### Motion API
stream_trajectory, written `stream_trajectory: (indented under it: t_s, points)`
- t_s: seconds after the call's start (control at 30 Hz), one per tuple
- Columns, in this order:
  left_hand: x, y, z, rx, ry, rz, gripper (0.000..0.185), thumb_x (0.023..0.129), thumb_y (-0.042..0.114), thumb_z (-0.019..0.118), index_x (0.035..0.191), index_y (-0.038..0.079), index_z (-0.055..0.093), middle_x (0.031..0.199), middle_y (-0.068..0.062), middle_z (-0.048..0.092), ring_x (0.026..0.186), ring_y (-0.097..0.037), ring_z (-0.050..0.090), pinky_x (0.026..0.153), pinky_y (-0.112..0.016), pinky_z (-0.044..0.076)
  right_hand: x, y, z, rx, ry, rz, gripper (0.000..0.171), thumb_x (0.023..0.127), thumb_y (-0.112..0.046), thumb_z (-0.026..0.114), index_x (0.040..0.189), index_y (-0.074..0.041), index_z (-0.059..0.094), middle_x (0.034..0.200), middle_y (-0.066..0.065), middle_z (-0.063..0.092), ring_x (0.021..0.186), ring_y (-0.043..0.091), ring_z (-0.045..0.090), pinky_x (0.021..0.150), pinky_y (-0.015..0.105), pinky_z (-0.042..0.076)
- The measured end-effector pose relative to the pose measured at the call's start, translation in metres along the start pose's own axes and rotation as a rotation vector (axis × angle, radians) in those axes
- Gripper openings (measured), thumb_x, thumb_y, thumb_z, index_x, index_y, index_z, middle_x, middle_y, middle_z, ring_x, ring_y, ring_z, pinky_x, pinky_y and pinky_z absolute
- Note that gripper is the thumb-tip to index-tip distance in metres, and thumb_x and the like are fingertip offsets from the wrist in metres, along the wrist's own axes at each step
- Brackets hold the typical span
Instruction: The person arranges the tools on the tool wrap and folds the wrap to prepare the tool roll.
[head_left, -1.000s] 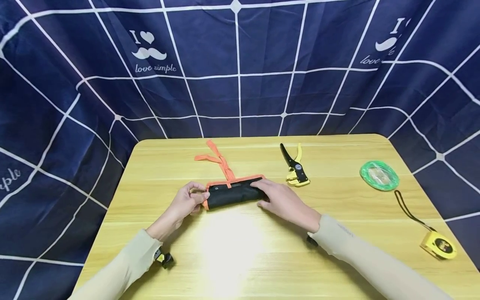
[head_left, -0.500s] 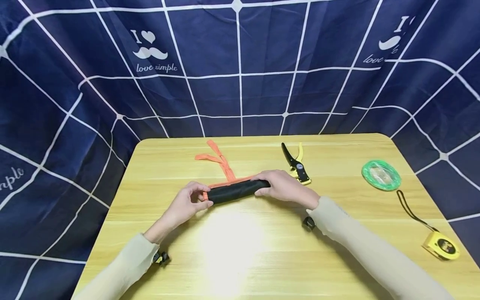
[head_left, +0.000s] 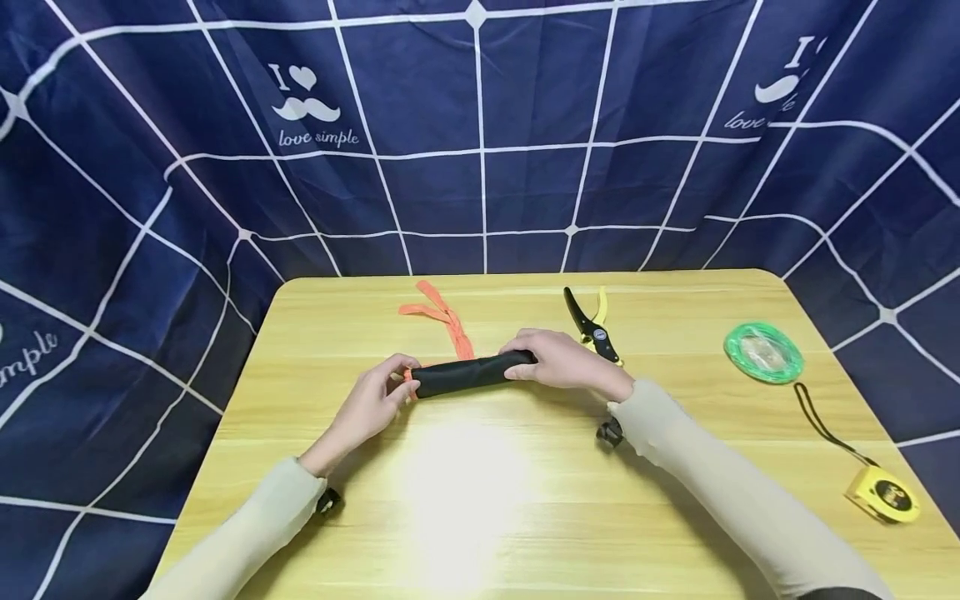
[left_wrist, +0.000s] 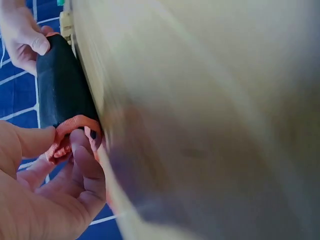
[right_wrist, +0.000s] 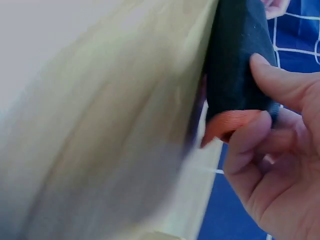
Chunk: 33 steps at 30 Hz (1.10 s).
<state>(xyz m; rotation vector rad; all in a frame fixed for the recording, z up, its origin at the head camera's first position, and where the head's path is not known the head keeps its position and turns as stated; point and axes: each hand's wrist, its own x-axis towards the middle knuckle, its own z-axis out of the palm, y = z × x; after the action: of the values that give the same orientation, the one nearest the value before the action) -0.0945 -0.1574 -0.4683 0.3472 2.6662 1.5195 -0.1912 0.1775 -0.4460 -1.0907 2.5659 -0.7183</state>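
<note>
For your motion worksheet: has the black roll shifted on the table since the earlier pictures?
Yes. The black roll has moved away from the person, closer to the pliers.

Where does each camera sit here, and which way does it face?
Head: looks forward and down at the wooden table, both sleeved arms, left hand and right hand gripping the black tool roll.
Left wrist: beside the left hand, looks along the roll toward the other hand.
Right wrist: beside the right hand at the roll's orange-edged end.
All three views show the roll.
</note>
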Motion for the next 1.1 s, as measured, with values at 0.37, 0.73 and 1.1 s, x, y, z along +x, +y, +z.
stream_trajectory:
  t_s: [0.37, 0.73, 1.1]
  points:
    - [0.017, -0.014, -0.007, -0.279, 0.025, -0.248, 0.027, 0.109, 0.012, 0.069, 0.127, -0.006, 0.061, 0.088, -0.010, 0.069, 0.065, -0.019, 0.056, 0.056, -0.026, 0.046, -0.004, 0.010, 0.012, 0.390, 0.074, 0.161, 0.021, 0.109, -0.022, 0.070, 0.128, -0.012, 0.072, 0.107, 0.006, 0.064, 0.094, 0.023, 0.054, 0.084, 0.040, 0.044]
    - [0.020, -0.015, 0.002, -0.269, 0.037, -0.255, 0.040, 0.109, 0.019, 0.071, 0.143, -0.001, 0.069, 0.090, -0.007, 0.068, 0.071, -0.017, 0.062, 0.055, -0.027, 0.047, -0.005, 0.014, 0.028, 0.305, 0.177, 0.313, 0.035, 0.108, -0.029, 0.072, 0.132, -0.005, 0.071, 0.103, 0.006, 0.065, 0.102, 0.027, 0.060, 0.092, 0.045, 0.047]
    - [0.028, -0.018, 0.004, -0.063, -0.028, -0.193, 0.053, 0.108, 0.019, 0.072, 0.152, -0.006, 0.059, 0.113, -0.013, 0.063, 0.093, -0.022, 0.057, 0.073, -0.029, 0.046, -0.002, 0.028, 0.022, 0.247, 0.178, 0.304, 0.027, 0.113, -0.028, 0.064, 0.094, -0.008, 0.066, 0.095, 0.011, 0.062, 0.088, 0.027, 0.058, 0.080, 0.042, 0.046]
